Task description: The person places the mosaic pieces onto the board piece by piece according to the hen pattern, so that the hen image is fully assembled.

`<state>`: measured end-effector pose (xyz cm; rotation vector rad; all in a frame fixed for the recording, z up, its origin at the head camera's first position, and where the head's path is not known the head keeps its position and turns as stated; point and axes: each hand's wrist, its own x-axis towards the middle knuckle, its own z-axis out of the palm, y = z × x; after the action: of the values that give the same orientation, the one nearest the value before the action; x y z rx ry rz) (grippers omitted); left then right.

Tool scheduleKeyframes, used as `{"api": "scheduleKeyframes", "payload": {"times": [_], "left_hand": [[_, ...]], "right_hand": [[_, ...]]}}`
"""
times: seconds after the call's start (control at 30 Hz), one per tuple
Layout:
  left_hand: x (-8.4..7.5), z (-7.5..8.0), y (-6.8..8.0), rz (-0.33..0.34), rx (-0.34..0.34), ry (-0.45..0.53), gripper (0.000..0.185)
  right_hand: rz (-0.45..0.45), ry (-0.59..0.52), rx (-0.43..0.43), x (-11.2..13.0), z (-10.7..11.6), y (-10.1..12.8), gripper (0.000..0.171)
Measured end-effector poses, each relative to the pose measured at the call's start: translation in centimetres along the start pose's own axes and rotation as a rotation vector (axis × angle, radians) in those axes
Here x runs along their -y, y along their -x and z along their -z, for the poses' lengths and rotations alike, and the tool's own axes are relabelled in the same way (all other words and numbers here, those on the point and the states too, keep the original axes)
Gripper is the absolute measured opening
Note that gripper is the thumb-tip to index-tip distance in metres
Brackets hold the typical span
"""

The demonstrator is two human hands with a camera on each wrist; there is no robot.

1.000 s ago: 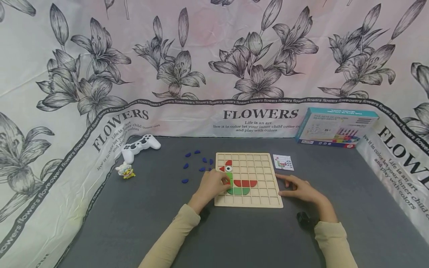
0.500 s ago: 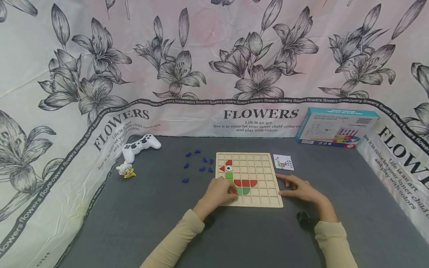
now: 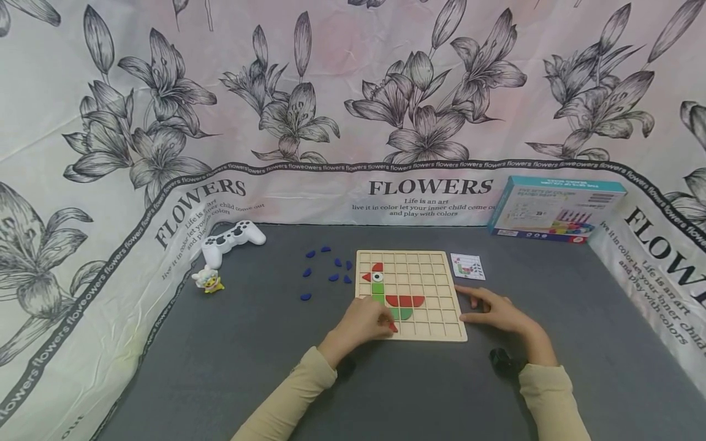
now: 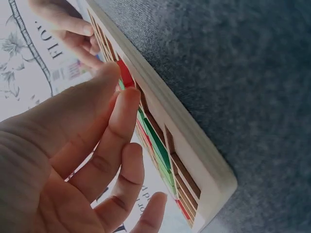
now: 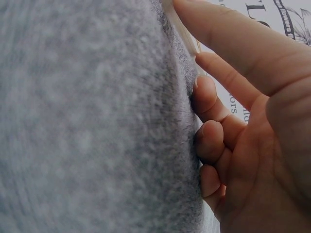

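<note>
A wooden grid board [image 3: 436, 269] lies on the grey table, with a bird figure of red and green pieces [image 3: 404, 301] set in its left squares. My left hand [image 3: 388, 323] hovers over the board's near left squares. In the left wrist view its thumb and forefinger [image 4: 127, 104] pinch a small red piece [image 4: 125, 74] just above the grid [image 4: 194, 160]. My right hand [image 3: 470, 306] rests on the table at the board's right edge. Its thumb and forefinger [image 5: 228, 34] lie straight against the wood, while the other fingers curl loosely on the cloth.
Several loose blue pieces [image 3: 330, 269] lie left of the board. A pattern card [image 3: 467, 266] sits at its far right corner and a teal box [image 3: 557, 209] behind that. A white game controller [image 3: 231, 239] and a small duck toy [image 3: 206, 280] are at the far left.
My left hand has drawn back from the bird's neck toward the board's near edge and now shows a red piece in its fingertips. The right hand has stayed put.
</note>
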<state>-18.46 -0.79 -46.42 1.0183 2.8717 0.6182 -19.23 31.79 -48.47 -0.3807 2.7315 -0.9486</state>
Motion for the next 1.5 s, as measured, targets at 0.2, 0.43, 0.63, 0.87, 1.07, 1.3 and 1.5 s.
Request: {"api": "scheduleKeyframes", "payload": {"times": [0.2, 0.43, 0.63, 0.87, 1.07, 1.3, 1.5], "left_hand": [[0.0, 0.2, 0.1, -0.019, 0.005, 0.006, 0.01], [0.1, 0.1, 0.0, -0.007, 0.059, 0.027, 0.01], [0.1, 0.0, 0.1, -0.009, 0.06, 0.038, 0.01], [-0.1, 0.4, 0.2, -0.009, 0.053, 0.042, 0.009], [0.3, 1.3, 0.7, -0.001, 0.027, 0.017, 0.01], [2.4, 2.3, 1.5, 0.093, -0.017, -0.003, 0.01], [5.0, 3.2, 2.8, 0.156, -0.08, -0.027, 0.015]], "right_hand": [[0.002, 0.001, 0.0, -0.1, 0.0, 0.0, 0.069], [0.024, 0.004, -0.003, -0.2, -0.1, -0.1, 0.068], [0.022, 0.012, -0.004, -0.1, -0.1, -0.1, 0.068], [0.022, 0.023, -0.008, 0.1, -0.1, 0.0, 0.068], [0.025, 0.017, -0.005, 0.2, -0.1, 0.1, 0.068], [0.015, 0.017, -0.006, 0.0, -0.1, 0.0, 0.069], [0.026, 0.019, -0.011, 0.2, -0.1, 0.0, 0.068]]}}
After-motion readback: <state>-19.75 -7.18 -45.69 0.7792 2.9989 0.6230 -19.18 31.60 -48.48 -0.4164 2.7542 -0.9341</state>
